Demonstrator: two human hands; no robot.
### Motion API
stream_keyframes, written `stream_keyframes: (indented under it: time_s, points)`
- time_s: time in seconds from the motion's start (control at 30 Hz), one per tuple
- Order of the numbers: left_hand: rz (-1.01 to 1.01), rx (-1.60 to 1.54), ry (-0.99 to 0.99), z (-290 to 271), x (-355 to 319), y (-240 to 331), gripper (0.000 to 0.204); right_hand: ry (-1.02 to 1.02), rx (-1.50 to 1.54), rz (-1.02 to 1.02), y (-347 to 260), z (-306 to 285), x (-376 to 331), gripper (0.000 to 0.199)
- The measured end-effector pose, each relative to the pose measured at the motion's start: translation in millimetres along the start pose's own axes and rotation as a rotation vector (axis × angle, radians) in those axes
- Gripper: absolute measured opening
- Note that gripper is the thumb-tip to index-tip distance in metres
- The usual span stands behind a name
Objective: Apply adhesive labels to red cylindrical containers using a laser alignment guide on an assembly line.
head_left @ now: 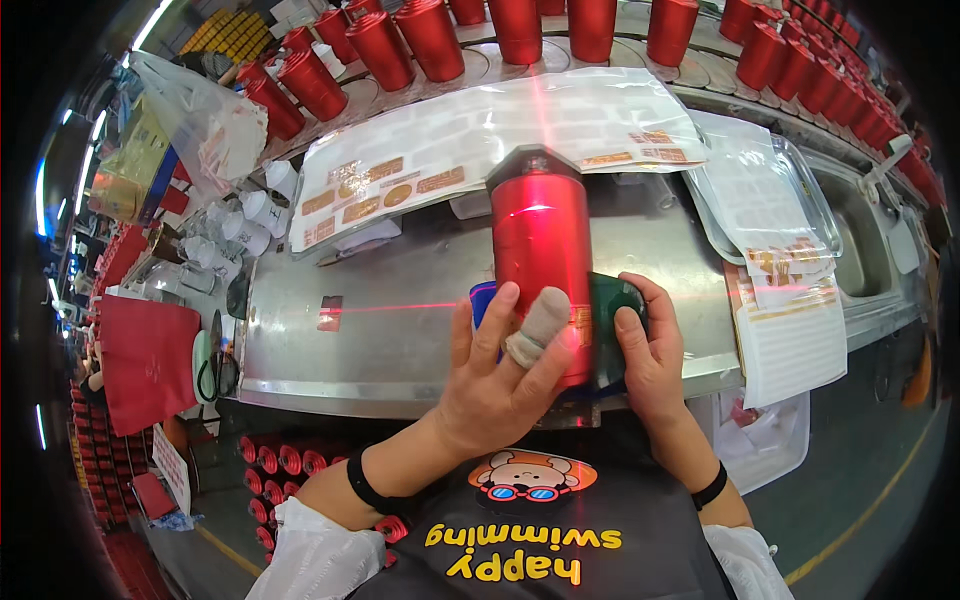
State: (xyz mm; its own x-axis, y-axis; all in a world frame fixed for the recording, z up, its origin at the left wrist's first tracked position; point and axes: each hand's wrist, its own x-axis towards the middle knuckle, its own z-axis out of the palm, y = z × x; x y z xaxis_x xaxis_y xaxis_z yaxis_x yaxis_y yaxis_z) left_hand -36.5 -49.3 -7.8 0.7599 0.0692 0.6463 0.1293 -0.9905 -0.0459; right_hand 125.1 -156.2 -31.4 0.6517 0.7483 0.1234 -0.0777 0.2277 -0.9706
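Note:
A shiny red metal tumbler (pixel 540 250) lies on its side in a dark cradle (pixel 612 320) on the steel workbench (pixel 380 320), its base pointing away from me. My left hand (pixel 500 380) lies flat over the tumbler's near end, one finger wrapped in a cloth bandage, pressing on a small gold label there. My right hand (pixel 650 350) grips the cradle's right side beside the tumbler. A red laser line crosses the tumbler and the bench.
Sheets of gold sticker labels (pixel 450 160) lie behind the tumbler, with more sheets on a metal tray (pixel 790 190) to the right. Rows of upright red tumblers (pixel 430 40) line the back. White cups (pixel 250 215) and a plastic bag (pixel 190 120) sit at left. More red tumblers (pixel 285 465) are stored below the bench.

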Motion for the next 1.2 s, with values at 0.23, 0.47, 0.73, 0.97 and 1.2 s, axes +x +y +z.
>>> stream_keyframes:
  time_s: [0.23,0.47,0.73,0.97,1.2]
  points:
    - [-0.152,-0.314,0.088,6,-11,-12,0.086,-0.119,0.089,0.096,-30,8,2,0.03]
    - [-0.206,-0.296,0.003,-3,-9,-5,0.08,-0.004,0.142,0.089,-17,-9,4,0.027]
    - [0.003,0.139,-0.184,-16,22,3,0.041,-0.067,0.133,0.074,-21,-10,6,0.029]
    - [0.103,-0.219,0.01,-7,6,-5,0.048,-0.168,-0.732,-0.803,-31,-10,22,0.032]
    - [-0.316,-0.328,0.141,5,-24,-10,0.078,-0.353,-0.483,-0.594,-49,-13,28,0.039]
